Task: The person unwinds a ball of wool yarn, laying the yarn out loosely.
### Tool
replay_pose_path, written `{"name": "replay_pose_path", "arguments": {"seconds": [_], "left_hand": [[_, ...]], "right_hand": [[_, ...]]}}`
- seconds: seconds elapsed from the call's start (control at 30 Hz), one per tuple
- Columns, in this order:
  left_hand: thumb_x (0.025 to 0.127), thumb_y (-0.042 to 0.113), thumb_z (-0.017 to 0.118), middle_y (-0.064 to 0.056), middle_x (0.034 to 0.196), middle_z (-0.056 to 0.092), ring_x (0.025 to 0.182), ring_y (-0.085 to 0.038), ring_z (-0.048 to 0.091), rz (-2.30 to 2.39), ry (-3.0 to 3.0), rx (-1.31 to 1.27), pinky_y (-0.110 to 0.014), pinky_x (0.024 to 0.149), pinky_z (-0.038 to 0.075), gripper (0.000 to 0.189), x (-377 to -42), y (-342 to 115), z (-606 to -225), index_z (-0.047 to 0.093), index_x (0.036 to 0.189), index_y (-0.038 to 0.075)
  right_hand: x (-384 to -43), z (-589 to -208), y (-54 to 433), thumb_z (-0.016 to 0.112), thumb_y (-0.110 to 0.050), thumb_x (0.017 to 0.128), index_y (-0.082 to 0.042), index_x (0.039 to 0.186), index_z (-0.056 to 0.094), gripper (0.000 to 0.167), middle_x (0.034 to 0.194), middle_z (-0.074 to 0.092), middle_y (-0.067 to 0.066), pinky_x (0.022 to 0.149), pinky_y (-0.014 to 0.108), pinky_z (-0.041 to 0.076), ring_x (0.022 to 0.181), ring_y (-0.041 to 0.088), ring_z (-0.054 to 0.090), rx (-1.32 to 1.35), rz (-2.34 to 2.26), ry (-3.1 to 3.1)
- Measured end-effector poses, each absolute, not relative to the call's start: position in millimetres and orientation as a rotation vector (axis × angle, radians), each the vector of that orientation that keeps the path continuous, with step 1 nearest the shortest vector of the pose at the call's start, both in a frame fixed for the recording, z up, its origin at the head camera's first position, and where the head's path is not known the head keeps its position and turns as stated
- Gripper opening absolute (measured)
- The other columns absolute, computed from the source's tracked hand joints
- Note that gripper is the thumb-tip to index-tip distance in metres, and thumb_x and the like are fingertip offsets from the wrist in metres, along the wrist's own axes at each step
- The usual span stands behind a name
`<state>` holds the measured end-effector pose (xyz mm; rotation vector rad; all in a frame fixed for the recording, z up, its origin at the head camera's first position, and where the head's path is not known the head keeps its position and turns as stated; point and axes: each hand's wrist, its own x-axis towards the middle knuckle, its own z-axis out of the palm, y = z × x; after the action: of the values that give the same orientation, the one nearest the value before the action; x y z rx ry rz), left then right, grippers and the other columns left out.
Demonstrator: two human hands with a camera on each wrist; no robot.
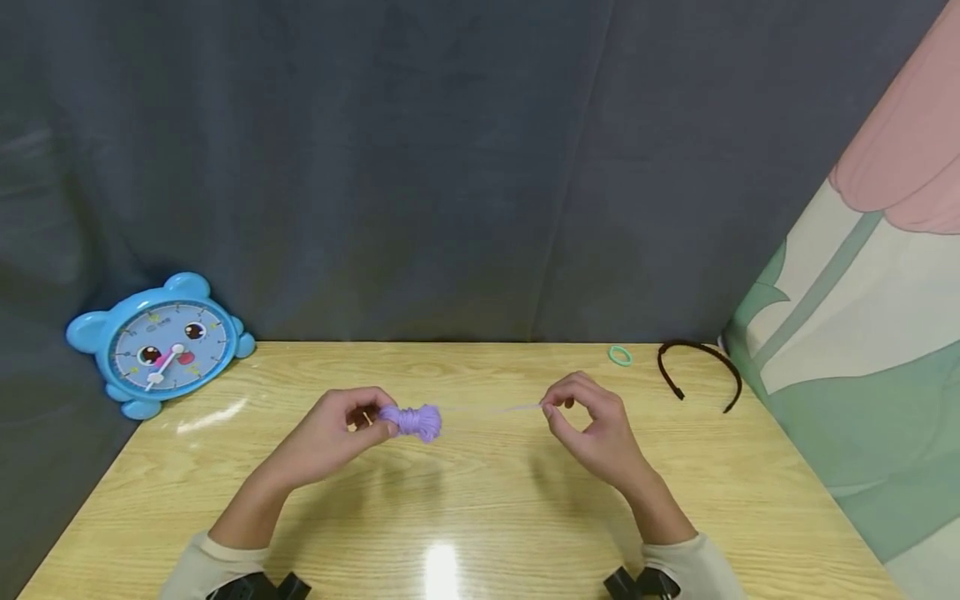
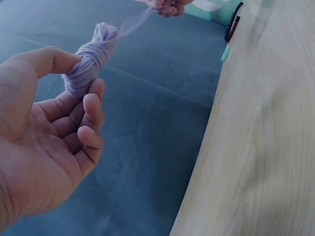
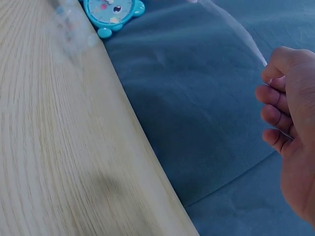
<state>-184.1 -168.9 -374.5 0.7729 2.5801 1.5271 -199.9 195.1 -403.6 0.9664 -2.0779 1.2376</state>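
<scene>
A small bundle of purple yarn [image 1: 420, 422], wound round its middle, is pinched at one end by my left hand [image 1: 337, 433]. In the left wrist view the yarn bundle [image 2: 92, 61] sits between thumb and forefinger, the other fingers curled loosely below. From its free end a thin strand [image 1: 522, 407] stretches across to my right hand [image 1: 596, 429], which pinches it between thumb and forefinger. The right wrist view shows the strand [image 3: 241, 32] blurred, running up and away from the right hand [image 3: 295, 113]. Both hands are held above the wooden table.
A blue bear-shaped clock [image 1: 171, 350] stands at the table's back left. At the back right lie a small green ring [image 1: 620, 356] and a dark headband [image 1: 705, 348]. A dark curtain [image 1: 450, 167] hangs behind the wooden table [image 1: 480, 517], and a flower-patterned cloth [image 1: 862, 333] is on the right.
</scene>
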Motion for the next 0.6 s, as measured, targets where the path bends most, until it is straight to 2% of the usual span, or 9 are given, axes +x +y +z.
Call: {"name": "replay_pose_path", "arguments": {"seconds": [0.17, 0.6], "left_hand": [[0.095, 0.007, 0.068, 0.002, 0.084, 0.066, 0.074, -0.01, 0.056, 1.54, 2.627, 0.785, -0.026, 0.063, 0.048, 0.007, -185, -176, -373, 0.071, 0.094, 0.014], [0.093, 0.008, 0.07, 0.003, 0.082, 0.066, 0.073, -0.009, 0.055, 1.477, 2.714, 0.717, -0.025, 0.062, 0.046, 0.008, -184, -182, -370, 0.072, 0.093, 0.015]], "right_hand": [[-199, -404, 200, 0.067, 0.018, 0.084, -0.007, 0.091, 0.07, 0.026, 0.088, 0.069, 0.004, 0.074, 0.02, 0.047, 0.083, 0.008, 0.057, 0.934, 1.269, -2.079], [-200, -402, 205, 0.067, 0.017, 0.084, -0.009, 0.091, 0.07, 0.027, 0.088, 0.069, 0.003, 0.076, 0.018, 0.048, 0.085, 0.008, 0.058, 0.898, 1.269, -2.103]]}}
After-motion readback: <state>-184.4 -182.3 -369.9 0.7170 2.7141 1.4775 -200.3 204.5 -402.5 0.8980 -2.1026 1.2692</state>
